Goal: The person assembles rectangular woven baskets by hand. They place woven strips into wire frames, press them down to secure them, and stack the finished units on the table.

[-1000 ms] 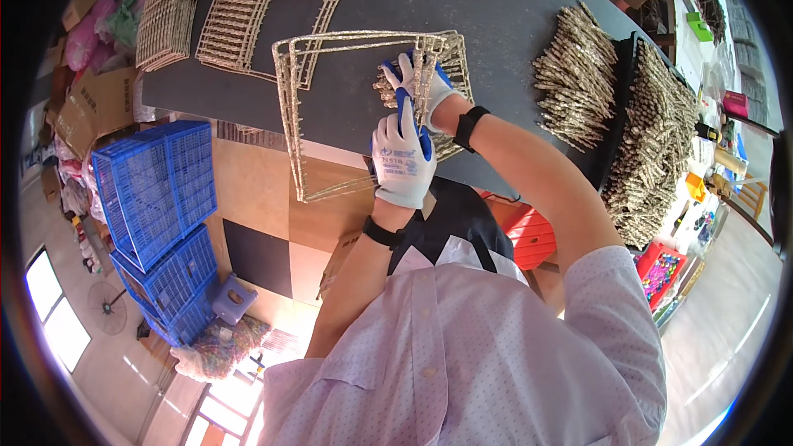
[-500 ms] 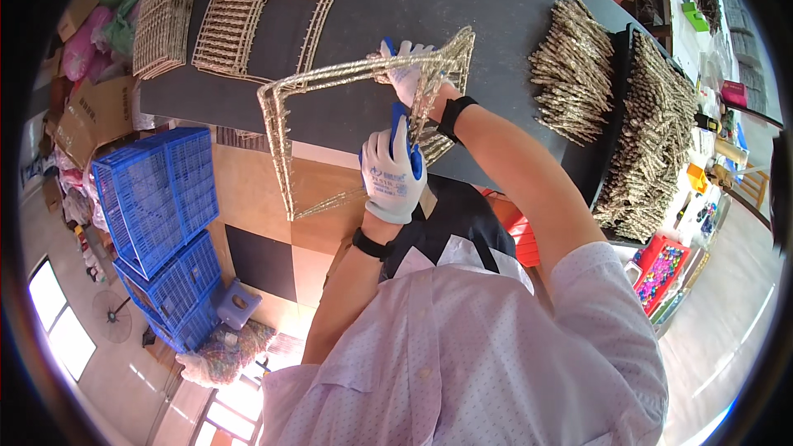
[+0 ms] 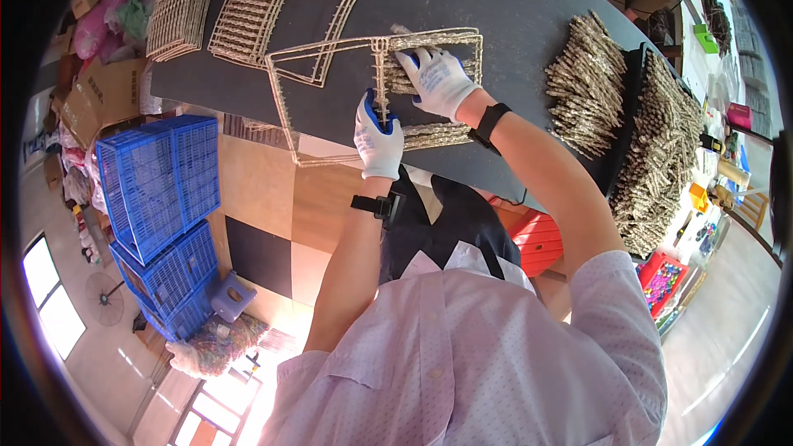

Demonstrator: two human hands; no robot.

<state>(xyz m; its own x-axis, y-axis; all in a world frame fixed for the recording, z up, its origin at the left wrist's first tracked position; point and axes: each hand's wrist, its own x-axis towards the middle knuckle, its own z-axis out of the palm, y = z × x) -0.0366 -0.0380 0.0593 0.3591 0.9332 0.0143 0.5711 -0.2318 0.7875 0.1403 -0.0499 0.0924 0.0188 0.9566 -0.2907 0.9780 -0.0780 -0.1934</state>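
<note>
Looking down, I saw the dark tabletop (image 3: 512, 25) carrying heaps of straw bundles (image 3: 591, 87) at the right and finished woven panels (image 3: 248, 21) at the far left, with the open straw-wrapped wire frame (image 3: 330, 83) lying flat at the near edge, its left corner overhanging. My right hand (image 3: 438, 78) pressed flat, fingers together, on the frame's woven section, while my left hand (image 3: 378, 136) was clamped on its middle bar. I judged the overhanging corner could tip off if either hand eased.

My gloved left hand (image 3: 378, 139) pinches the woven frame (image 3: 376, 83) on the dark table (image 3: 512, 8); my right hand (image 3: 438, 78) presses it flat, I think.
</note>
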